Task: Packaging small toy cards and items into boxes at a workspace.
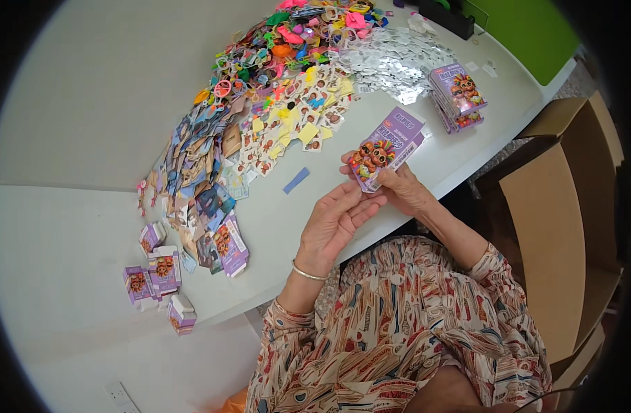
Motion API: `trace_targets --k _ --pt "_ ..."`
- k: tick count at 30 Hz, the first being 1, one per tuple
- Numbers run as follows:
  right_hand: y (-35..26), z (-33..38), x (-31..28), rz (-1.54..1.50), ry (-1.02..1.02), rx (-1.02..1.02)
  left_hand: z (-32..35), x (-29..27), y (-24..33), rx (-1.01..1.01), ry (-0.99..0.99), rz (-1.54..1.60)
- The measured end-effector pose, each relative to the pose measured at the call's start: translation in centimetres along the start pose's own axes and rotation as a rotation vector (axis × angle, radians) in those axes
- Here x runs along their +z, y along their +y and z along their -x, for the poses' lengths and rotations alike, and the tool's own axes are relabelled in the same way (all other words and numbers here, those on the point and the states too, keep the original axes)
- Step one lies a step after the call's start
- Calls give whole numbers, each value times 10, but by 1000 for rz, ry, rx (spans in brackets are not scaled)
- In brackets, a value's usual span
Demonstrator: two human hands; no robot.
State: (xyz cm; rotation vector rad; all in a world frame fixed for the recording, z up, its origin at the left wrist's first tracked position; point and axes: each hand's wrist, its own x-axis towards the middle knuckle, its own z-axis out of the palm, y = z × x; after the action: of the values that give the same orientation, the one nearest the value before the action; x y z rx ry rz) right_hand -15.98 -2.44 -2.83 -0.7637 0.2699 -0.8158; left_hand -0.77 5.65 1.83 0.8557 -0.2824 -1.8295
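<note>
A purple carton (391, 144) with cartoon characters on its front is tilted between my hands above the near table edge. My right hand (406, 191) grips it, thumb across the front face, fingertips showing past its left side. The fingers of my left hand (339, 219), with a bangle at the wrist, are closed at the carton's lower end, where a small white flap edge shows. The carton's upper end flap stands extended. To the right lies a stack of flat purple cartons (458, 93).
Heaps of colourful small toys (288, 45), silvery packets (398, 62), picture stickers (308, 103) and folded cards (198, 151) cover the far and left table. Formed cartons (164, 268) sit at the left edge. A blue strip (296, 180) lies centrally; a cardboard box (556, 227) stands right.
</note>
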Motion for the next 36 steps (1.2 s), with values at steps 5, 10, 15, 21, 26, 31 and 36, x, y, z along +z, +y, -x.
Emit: trace_targets --k 5,10,15,21,26,31,36 --pt "2 0 -4 9 -2 -23 -1 2 -2 20 -7 65" --pt "7 2 -4 -33 24 -36 5 17 -3 143 67 -134" --pt "12 2 -7 -7 56 3 5 21 -7 249 129 -342" --pt "17 3 -8 7 77 -5 5 24 -10 305 163 -435" --pt "19 6 -7 23 78 -4 4 27 -17 382 225 -557" --pt "21 8 -7 52 75 7 5 24 -24 444 250 -608" --pt "25 10 -8 -17 112 -69 2 26 -27 456 256 -642"
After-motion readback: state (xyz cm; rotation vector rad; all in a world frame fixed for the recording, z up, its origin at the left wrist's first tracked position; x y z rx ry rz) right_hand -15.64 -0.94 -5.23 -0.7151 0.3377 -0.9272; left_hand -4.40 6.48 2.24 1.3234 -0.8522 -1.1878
